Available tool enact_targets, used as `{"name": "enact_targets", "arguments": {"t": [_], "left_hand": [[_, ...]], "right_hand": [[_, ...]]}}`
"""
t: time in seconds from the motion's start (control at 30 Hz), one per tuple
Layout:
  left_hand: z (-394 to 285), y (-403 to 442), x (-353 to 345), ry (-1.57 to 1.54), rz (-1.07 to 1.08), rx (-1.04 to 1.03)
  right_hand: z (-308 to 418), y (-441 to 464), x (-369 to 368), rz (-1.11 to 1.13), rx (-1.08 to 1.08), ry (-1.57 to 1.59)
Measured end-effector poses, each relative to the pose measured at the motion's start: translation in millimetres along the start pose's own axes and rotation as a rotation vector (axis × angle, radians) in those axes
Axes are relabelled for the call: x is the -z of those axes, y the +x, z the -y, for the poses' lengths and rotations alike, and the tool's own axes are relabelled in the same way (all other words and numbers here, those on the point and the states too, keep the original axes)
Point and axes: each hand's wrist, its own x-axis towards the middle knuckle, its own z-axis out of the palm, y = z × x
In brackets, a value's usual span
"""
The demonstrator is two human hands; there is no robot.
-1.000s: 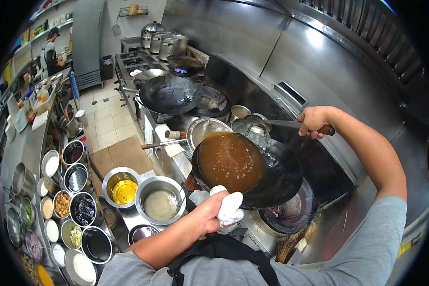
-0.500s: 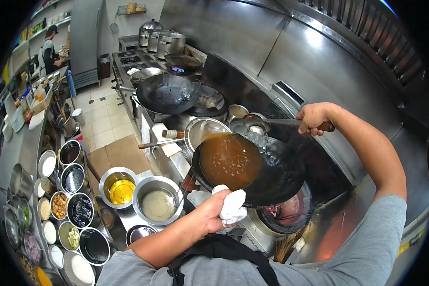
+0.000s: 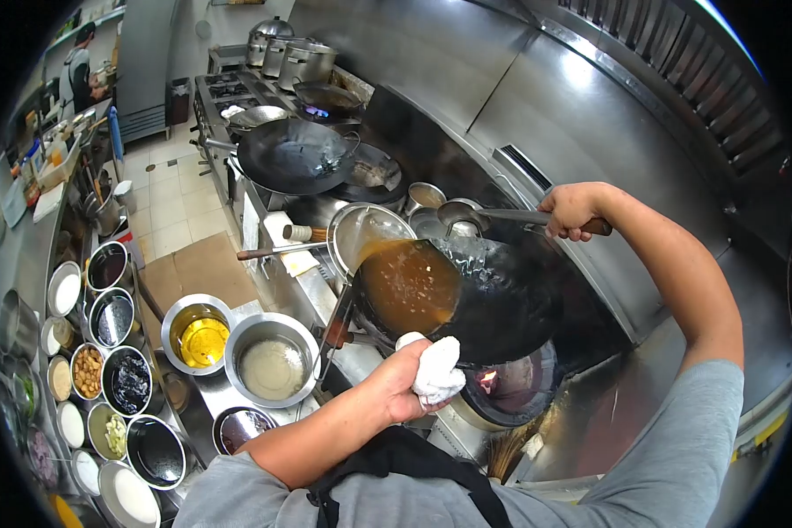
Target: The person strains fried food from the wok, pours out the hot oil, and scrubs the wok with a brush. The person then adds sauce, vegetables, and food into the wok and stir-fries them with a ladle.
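Nearest me, my left hand (image 3: 400, 380) is curled tight on a folded white cloth (image 3: 440, 371) at the near rim of the black wok (image 3: 515, 290). My fingertips and whatever metal lies beneath are covered, so I can't tell exactly what the cloth wraps.

The wok hangs tilted just above and beyond the burner (image 3: 547, 387), where a small flame (image 3: 487, 380) shows. Brown broth (image 3: 409, 286) with pale bits pools at its left side, up against the rim. I'd judge it heavy and stiff, top-heavy toward the liquid, its bare metal too hot for skin; the padded near edge is the place to hold it, wrist firm, since the broth would slosh.

Farther out, my right hand (image 3: 576, 209) is closed all round the wooden end of the ladle (image 3: 524, 216), no gap between fingers and handle. That should feel light but long-levered. Its bowl sits beyond the wok, near the round strainer (image 3: 370, 231) at the wok's left rim.

Past that stand a second wok (image 3: 295, 157), then the stockpots (image 3: 306, 69).
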Motion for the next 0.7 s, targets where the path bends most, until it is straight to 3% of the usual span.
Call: {"name": "enact_targets", "arguments": {"t": [0.47, 0.6, 0.63, 0.7], "left_hand": [[-13, 25, 6, -0.190, 0.153, 0.032], [-19, 34, 11, -0.259, 0.250, 0.028], [-21, 43, 22, -0.302, 0.397, 0.067], [-22, 49, 27, -0.352, 0.368, 0.064]], "right_hand": [[31, 10, 19, -0.065, -0.038, -0.208], [44, 13, 24, -0.136, -0.032, -0.325], [48, 13, 26, -0.136, -0.034, -0.331], [52, 13, 31, -0.193, -0.031, -0.421]]}}
